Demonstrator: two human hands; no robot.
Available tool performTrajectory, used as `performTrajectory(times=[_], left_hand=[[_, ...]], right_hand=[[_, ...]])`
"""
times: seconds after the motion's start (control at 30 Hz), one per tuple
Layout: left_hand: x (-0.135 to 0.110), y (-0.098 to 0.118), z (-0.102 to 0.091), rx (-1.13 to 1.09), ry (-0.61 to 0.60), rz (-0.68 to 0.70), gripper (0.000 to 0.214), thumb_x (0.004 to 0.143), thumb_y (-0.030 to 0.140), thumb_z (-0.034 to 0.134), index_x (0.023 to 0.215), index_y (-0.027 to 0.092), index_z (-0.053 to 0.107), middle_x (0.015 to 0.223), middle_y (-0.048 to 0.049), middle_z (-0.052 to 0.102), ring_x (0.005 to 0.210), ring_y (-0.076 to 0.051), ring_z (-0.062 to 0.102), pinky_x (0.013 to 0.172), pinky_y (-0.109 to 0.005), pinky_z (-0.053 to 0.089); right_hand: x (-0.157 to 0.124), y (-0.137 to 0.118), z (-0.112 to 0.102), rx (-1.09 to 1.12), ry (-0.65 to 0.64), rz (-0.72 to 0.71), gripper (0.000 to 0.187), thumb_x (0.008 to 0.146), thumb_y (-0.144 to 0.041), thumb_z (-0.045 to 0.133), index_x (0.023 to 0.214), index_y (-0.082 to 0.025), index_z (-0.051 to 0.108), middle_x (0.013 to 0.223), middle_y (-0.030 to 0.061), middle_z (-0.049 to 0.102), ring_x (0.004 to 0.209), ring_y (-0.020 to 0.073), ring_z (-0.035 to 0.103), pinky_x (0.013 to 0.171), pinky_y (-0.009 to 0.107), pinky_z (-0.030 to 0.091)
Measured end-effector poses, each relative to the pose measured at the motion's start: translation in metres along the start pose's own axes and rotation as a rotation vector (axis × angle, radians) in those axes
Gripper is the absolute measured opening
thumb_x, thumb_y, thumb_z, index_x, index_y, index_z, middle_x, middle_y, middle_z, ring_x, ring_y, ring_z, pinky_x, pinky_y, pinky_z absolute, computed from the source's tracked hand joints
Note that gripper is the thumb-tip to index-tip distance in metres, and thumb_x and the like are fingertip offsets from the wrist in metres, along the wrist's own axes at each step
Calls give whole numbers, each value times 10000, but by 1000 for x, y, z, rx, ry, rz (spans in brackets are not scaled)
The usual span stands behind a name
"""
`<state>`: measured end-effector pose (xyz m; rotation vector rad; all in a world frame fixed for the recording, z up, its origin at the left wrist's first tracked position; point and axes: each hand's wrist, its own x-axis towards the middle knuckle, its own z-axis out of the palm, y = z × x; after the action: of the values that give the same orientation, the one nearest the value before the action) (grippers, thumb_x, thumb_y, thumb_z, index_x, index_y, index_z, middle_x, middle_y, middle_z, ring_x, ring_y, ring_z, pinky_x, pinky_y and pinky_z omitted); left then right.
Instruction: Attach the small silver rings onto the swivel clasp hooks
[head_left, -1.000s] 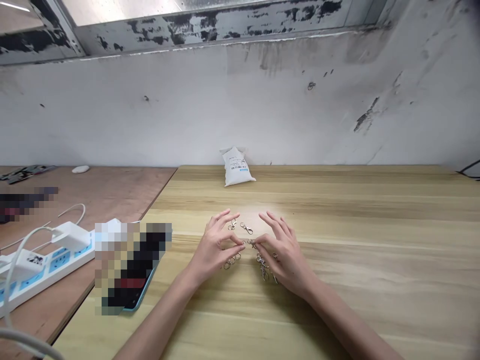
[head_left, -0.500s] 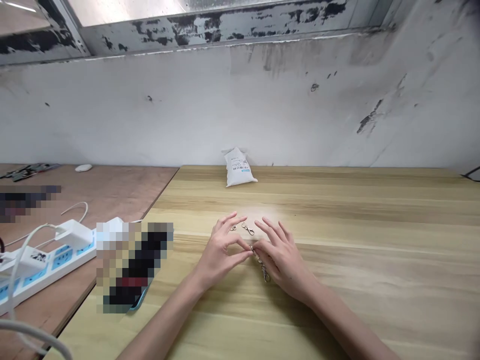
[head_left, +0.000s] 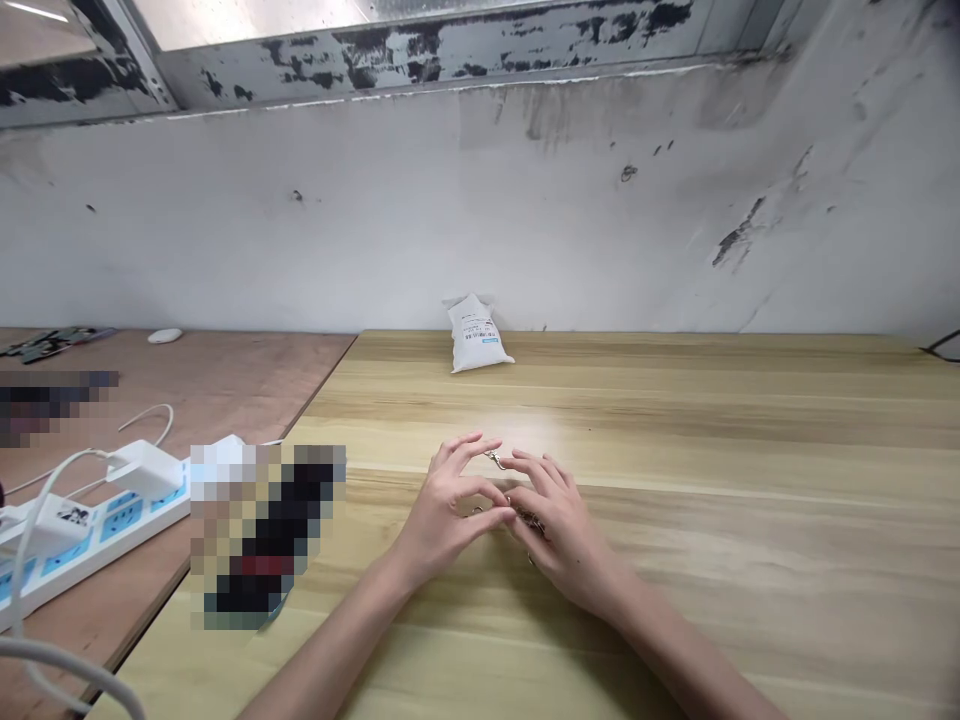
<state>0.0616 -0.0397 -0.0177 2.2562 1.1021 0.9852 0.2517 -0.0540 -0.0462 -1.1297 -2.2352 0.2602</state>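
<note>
Over the wooden tabletop my left hand (head_left: pixel 452 510) and my right hand (head_left: pixel 561 535) meet, thumbs and index fingers pinched together. Between the fingertips is the end ring of a small silver keychain (head_left: pixel 532 522) with a swivel clasp. Most of this keychain is tucked under my right fingers, partly hidden. Another silver swivel clasp (head_left: pixel 495 459) lies on the table just beyond the pinch, between my outstretched upper fingers. A bit of metal ring (head_left: pixel 477 510) shows within the curve of my left thumb and index finger; what it belongs to is unclear.
A white labelled packet (head_left: pixel 480 340) rests near the wall at the back. To the left is a blurred-out phone-like object (head_left: pixel 281 535). Farther left, a white power strip (head_left: pixel 120 520) with plugs and cables (head_left: pixel 45 500) lies on a brown table (head_left: pixel 247 370).
My hands have drawn closer together, the right shifting slightly left. The keychain that hung below the right fingers is now mostly covered by them.
</note>
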Motion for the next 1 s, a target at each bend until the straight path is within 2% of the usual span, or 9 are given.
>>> performTrajectory(times=[0.13, 0.3, 0.4, 0.57, 0.67, 0.8, 0.87, 1.0], left_hand=[[0, 2, 1, 46, 9, 34, 76, 862, 251, 670, 819, 256, 732, 1374, -29, 550, 1362, -270, 373, 1105, -509, 376], [2, -1, 0, 52, 68, -57, 73, 849, 282, 689, 910, 253, 717, 1315, -43, 582, 1342, -258, 399, 1095, -492, 393], [1, -4, 0, 5, 32, -92, 81, 853, 296, 684, 914, 277, 734, 1311, -31, 589, 1325, -247, 421, 1077, -481, 419], [2, -6, -6, -3, -4, -35, 86, 875, 281, 657, 860, 269, 741, 1337, -32, 577, 1342, -245, 406, 1081, -482, 415], [4, -5, -12, 119, -23, 39, 85, 875, 267, 654, 834, 249, 726, 1389, -37, 540, 1380, -264, 362, 1100, -510, 383], [6, -7, -16, 465, 32, 197, 139, 901, 211, 598, 793, 213, 685, 1445, -48, 498, 1415, -297, 322, 1166, -620, 183], [6, -8, -17, 586, 65, 256, 154, 904, 182, 578, 783, 209, 670, 1447, -48, 500, 1411, -292, 341, 1182, -626, 116], [6, -10, -19, 633, 98, 288, 117, 894, 191, 594, 808, 215, 671, 1445, -42, 504, 1411, -287, 351, 1187, -608, 152]], right_hand=[[1, -1, -2, -4, 33, -11, 204, 964, -189, 447, 998, -248, 639, 1298, 104, 583, 1316, 268, 451, 1078, 577, 345], [3, -3, -3, -7, 62, -33, 200, 983, -213, 451, 1016, -249, 644, 1282, 102, 597, 1285, 253, 481, 1075, 557, 351], [3, -3, -2, -16, 89, -45, 191, 980, -213, 467, 1018, -245, 652, 1271, 104, 601, 1263, 248, 501, 1073, 556, 349], [4, -2, -3, -25, 111, -49, 178, 967, -225, 500, 1017, -257, 668, 1283, 99, 593, 1272, 256, 492, 1070, 544, 358], [5, -2, -10, -8, 73, -34, 170, 964, -223, 498, 990, -254, 663, 1300, 96, 581, 1293, 262, 470, 1065, 541, 366], [6, -5, -20, 43, 16, 25, 219, 978, -223, 443, 876, -228, 636, 1297, 100, 575, 1334, 279, 419, 1039, 534, 399], [7, -5, -23, 79, 10, 58, 246, 980, -218, 418, 855, -229, 629, 1303, 93, 569, 1344, 273, 410, 1016, 501, 433], [7, 1, -24, 10, 67, 101, 231, 967, -243, 440, 832, -229, 627, 1274, 101, 580, 1304, 295, 453, 984, 518, 446]])
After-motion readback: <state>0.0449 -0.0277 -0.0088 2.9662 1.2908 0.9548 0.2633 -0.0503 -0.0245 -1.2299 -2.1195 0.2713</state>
